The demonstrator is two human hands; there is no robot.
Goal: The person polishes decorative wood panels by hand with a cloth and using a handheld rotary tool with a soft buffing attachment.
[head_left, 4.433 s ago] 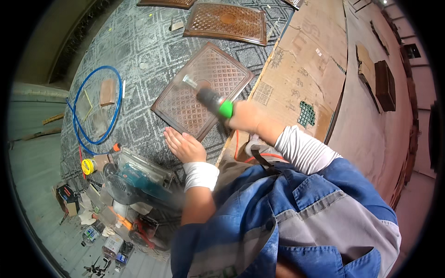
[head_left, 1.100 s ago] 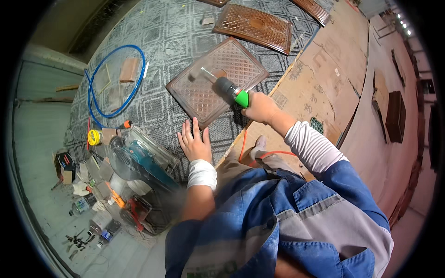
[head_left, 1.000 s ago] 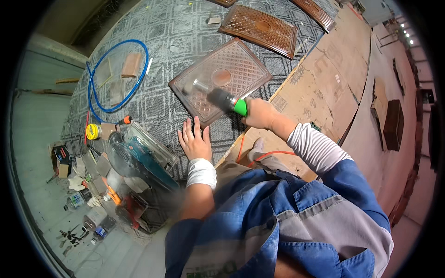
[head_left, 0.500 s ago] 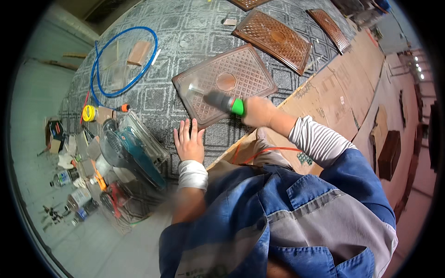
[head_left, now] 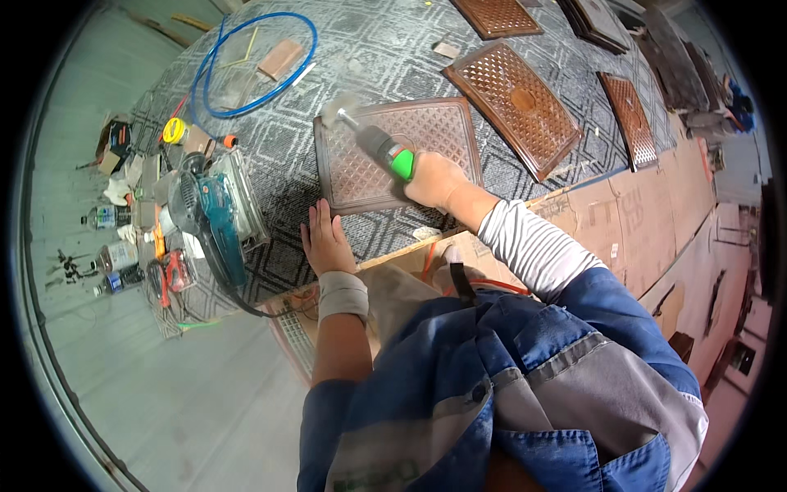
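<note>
A brown carved wooden panel (head_left: 340, 180) with a lattice pattern and a round centre lies on the grey patterned carpet. In my right hand (head_left: 436, 180) is a black-and-green handheld power tool (head_left: 379, 146), my fingers wrapped around its green part. From its front runs a metal shaft to a pale, blurred head (head_left: 338, 109) at the panel's far left corner; its exact shape is smeared. My left hand (head_left: 329, 243) rests with fingers stretched out at the panel's near left edge, its fingertips touching the rim. The hand covers nothing I can make out.
Other carved panels (head_left: 515, 111) lie beyond and to the right. At left stand a teal sander (head_left: 221, 215), a yellow-lidded jar (head_left: 175, 130) and several bottles (head_left: 116, 256). A blue hose (head_left: 314, 43) loops at the far left. Cardboard (head_left: 602, 213) lines the right edge.
The power tool's head has moved from inside the panel's left part to its far left corner. My left hand stays at the near edge. The whole view has turned and shifted.
</note>
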